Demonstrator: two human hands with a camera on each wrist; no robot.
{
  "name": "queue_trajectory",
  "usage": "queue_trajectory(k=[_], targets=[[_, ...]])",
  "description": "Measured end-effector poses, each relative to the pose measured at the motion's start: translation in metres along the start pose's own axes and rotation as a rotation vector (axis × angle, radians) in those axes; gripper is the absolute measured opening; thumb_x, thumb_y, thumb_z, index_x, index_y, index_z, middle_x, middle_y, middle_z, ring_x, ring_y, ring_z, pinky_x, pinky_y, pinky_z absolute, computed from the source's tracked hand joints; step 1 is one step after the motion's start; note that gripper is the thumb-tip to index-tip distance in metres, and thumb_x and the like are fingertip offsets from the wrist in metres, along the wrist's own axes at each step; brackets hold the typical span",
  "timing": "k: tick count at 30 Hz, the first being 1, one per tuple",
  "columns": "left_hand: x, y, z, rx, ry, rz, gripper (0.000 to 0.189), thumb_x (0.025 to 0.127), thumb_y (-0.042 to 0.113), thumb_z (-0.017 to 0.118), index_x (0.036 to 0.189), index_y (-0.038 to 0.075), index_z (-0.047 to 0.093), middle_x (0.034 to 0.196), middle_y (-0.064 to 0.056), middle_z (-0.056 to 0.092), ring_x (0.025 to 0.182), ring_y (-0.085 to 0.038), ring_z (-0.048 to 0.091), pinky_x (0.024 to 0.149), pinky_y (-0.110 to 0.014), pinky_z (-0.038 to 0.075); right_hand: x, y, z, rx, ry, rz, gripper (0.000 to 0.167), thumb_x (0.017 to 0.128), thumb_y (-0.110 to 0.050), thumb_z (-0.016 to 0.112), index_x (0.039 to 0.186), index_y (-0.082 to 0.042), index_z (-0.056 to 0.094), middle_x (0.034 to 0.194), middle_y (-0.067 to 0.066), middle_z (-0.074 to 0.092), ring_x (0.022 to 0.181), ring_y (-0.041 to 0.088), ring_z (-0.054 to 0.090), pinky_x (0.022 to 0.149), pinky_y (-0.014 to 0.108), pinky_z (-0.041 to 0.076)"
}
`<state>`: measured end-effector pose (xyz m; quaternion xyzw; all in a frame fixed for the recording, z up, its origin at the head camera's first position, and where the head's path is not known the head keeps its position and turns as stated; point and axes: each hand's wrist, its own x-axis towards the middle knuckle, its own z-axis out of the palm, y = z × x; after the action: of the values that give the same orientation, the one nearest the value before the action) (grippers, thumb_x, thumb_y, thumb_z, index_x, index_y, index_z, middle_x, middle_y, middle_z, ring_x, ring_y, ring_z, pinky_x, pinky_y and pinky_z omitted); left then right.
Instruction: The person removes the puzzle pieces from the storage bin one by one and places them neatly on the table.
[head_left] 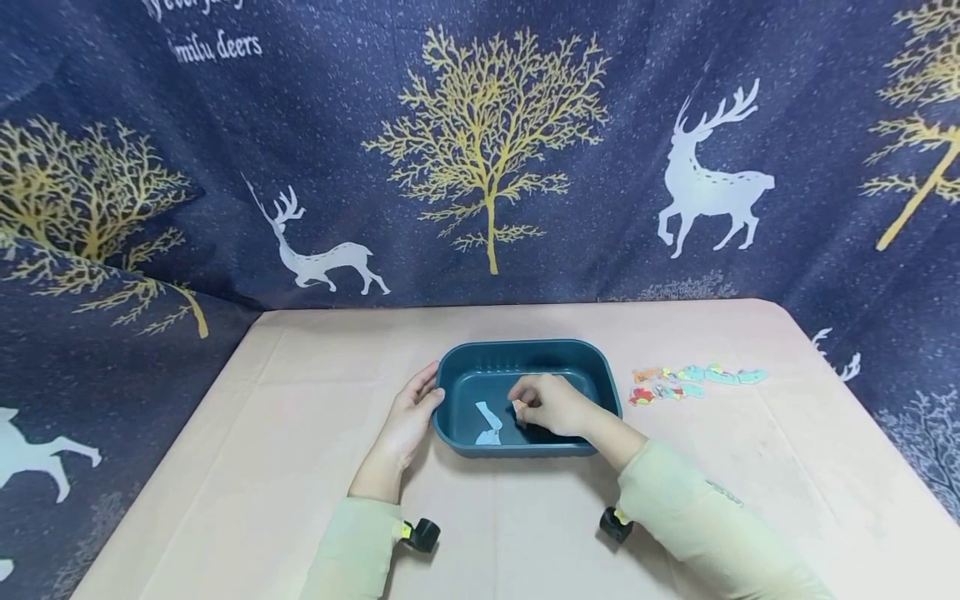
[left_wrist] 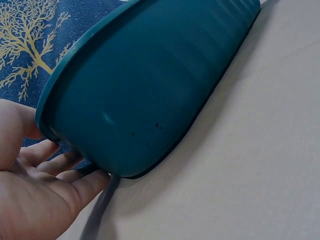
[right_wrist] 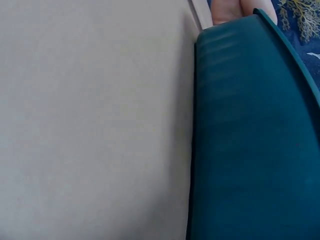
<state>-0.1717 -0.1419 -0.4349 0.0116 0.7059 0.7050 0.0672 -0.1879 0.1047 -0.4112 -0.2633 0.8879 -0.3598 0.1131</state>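
A dark teal rectangular plastic tub (head_left: 517,451) stands on the table. At its left end my left hand (head_left: 405,421) holds the tub, with the thumb at the rim and the fingers against the outer wall, as the left wrist view shows. My right hand (head_left: 558,407) reaches inside and pinches a small orange puzzle piece (head_left: 519,406) between thumb and fingers; most of the piece is hidden. Beside it, on the tub's floor, lie a few pale blue pieces (head_left: 489,415). The right wrist view shows the tub's outer wall (right_wrist: 250,135), not the right hand.
To the right of the tub, colourful flat pieces lie in two rows, a longer upper row (head_left: 705,375) and a shorter lower one (head_left: 667,393). A pale cloth covers the table (head_left: 300,467). Behind it hangs a dark blue curtain (head_left: 420,242) with deer and trees.
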Motion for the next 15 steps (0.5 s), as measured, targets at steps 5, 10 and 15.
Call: queue_trajectory(k=[5,10,15], targets=[[0.0,-0.001,0.001,0.002,0.005,0.0,0.05,0.098,0.007,0.042,0.147,0.007,0.03,0.151,-0.015,0.034,0.141,-0.029,0.029,0.116,-0.041,0.028,-0.001,0.001,-0.002,0.055,0.01,0.032,0.02,0.088,-0.008,0.063,0.108,-0.003,0.065,0.083,0.0,0.069,0.072,0.007,0.063,0.067,0.025,0.054],[0.0,0.0,0.001,0.003,0.015,0.004,0.05,0.098,0.007,0.042,0.146,0.006,0.031,0.15,-0.016,0.035,0.141,-0.029,0.03,0.116,-0.04,0.028,-0.003,-0.001,-0.007,0.155,0.016,0.081,0.017,0.089,-0.005,0.061,0.105,0.0,0.062,0.086,0.006,0.067,0.07,0.012,0.065,0.06,0.026,0.057],[0.0,0.0,0.002,-0.011,0.016,0.008,0.05,0.098,0.006,0.042,0.146,0.005,0.031,0.15,-0.017,0.035,0.141,-0.03,0.03,0.116,-0.041,0.028,-0.006,0.0,-0.013,0.222,0.037,0.13,0.015,0.088,-0.004,0.059,0.102,0.0,0.058,0.085,0.007,0.066,0.072,0.015,0.067,0.059,0.028,0.058]])
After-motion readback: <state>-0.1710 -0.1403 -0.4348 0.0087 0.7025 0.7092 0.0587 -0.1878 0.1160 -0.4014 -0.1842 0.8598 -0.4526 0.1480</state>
